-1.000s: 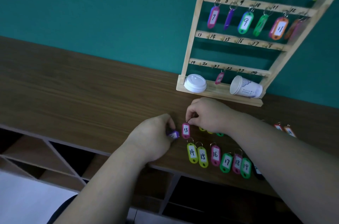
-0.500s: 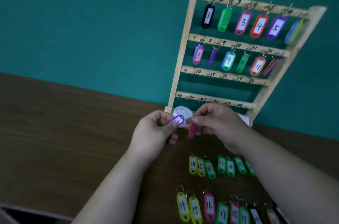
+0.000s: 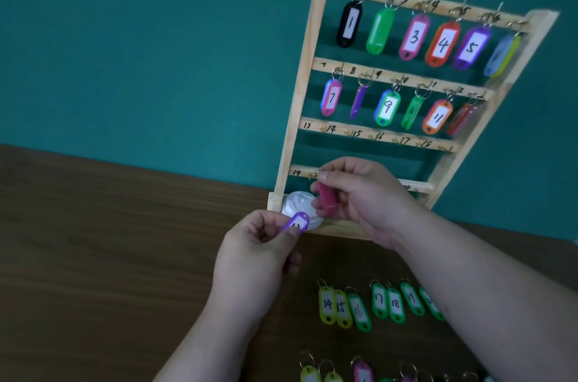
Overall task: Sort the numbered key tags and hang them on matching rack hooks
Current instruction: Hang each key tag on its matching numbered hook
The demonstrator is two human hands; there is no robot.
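The left hand (image 3: 253, 253) pinches a purple tag (image 3: 297, 223) between thumb and forefinger just in front of the base of the wooden rack (image 3: 299, 100), while the right hand (image 3: 362, 197) curls its fingers round a pink tag (image 3: 327, 198) before the left end of the lowest rail (image 3: 301, 169). With both hands full and the purple tag's number blurred, a tag could go on the wrong hook, or slip off the small empty hooks of the third rail (image 3: 375, 136). The rack stands on a dark wooden table (image 3: 109, 256) against a teal wall (image 3: 156, 53), with more tags (image 3: 359, 311) lined up nearer.
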